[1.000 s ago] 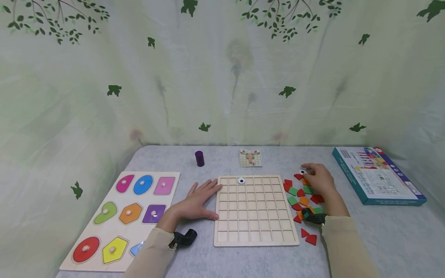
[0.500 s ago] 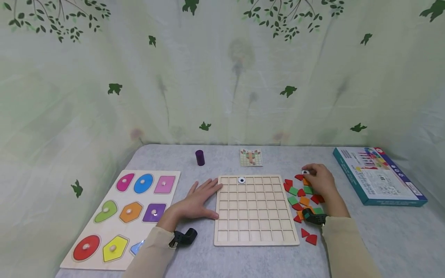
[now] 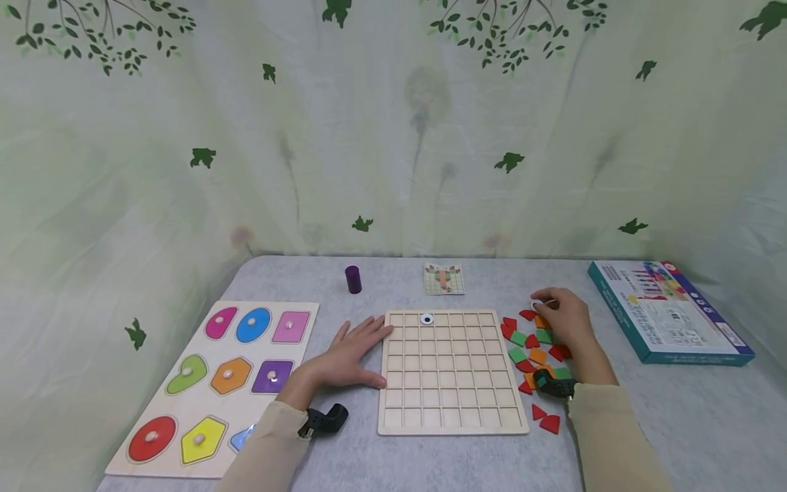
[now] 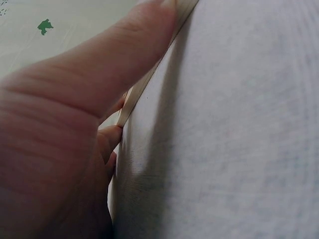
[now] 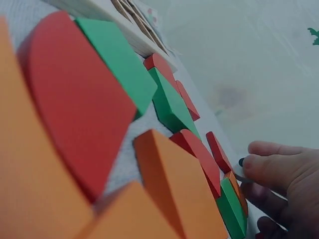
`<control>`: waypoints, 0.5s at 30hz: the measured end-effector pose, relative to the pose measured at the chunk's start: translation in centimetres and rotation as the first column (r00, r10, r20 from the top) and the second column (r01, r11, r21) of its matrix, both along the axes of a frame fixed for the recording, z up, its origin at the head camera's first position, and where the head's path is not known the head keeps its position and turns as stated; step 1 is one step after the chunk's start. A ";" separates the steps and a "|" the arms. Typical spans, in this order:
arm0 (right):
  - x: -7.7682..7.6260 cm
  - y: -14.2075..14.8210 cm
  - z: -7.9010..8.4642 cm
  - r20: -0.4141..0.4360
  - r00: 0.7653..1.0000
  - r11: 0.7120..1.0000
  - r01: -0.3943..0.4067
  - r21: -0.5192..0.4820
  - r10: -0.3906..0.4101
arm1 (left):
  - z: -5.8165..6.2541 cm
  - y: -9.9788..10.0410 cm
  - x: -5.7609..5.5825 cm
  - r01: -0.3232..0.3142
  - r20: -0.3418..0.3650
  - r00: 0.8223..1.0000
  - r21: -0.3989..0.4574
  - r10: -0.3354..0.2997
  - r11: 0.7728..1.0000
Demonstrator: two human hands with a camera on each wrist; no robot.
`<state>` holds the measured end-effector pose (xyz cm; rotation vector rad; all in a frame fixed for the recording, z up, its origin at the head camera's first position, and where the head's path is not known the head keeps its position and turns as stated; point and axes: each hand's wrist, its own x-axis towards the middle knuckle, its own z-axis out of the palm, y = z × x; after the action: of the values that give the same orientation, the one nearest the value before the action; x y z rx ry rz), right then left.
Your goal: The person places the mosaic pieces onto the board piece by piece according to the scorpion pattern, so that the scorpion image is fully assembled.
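My left hand [image 3: 350,359] lies spread at the left side of a wooden grid board [image 3: 455,372], thumb and fingertips touching its edge. The left wrist view shows the thumb [image 4: 124,45] against that edge. One white round eye piece with a black dot [image 3: 427,319] sits in the board's top row. Right of the board, my right hand [image 3: 564,318] pinches a second white eye piece [image 5: 240,173] at the far end of the loose pieces, its fingers hiding most of it. Close by lie red [image 5: 79,99], green [image 5: 172,102] and orange [image 5: 177,179] flat pieces.
A knobbed shape puzzle [image 3: 230,321] lies at the left, partly under the left sleeve. Behind the board are a dark purple cylinder [image 3: 353,279] and a small picture card [image 3: 443,280]. A flat teal-edged box [image 3: 670,311] lies at the right. A leaf-patterned curtain hangs behind the table.
My right fingers shift the eye piece slightly right, then back left, and now cover more of it. The left hand and the board stay in place.
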<state>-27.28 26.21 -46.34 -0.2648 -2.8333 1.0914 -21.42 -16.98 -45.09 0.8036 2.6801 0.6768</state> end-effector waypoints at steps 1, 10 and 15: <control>0.0 -0.1 0.1 0.000 1.000 1.000 -0.001 -0.011 0.001 | 0.0 0.0 0.0 -0.001 0.001 1.000 0.001 0.001 1.000; 0.6 -1.5 2.2 -0.065 0.998 0.996 -0.024 -0.091 0.018 | -0.2 -0.1 0.1 -0.002 0.006 1.000 -0.002 0.002 1.000; 0.5 -2.5 3.0 -0.121 0.990 0.992 -0.090 -0.092 0.079 | -0.1 0.0 0.0 0.000 0.006 1.000 0.001 0.000 1.000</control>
<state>-26.78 23.74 -43.34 -0.0852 -2.7149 1.2213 -21.37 -17.03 -45.23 0.8011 2.6747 0.6793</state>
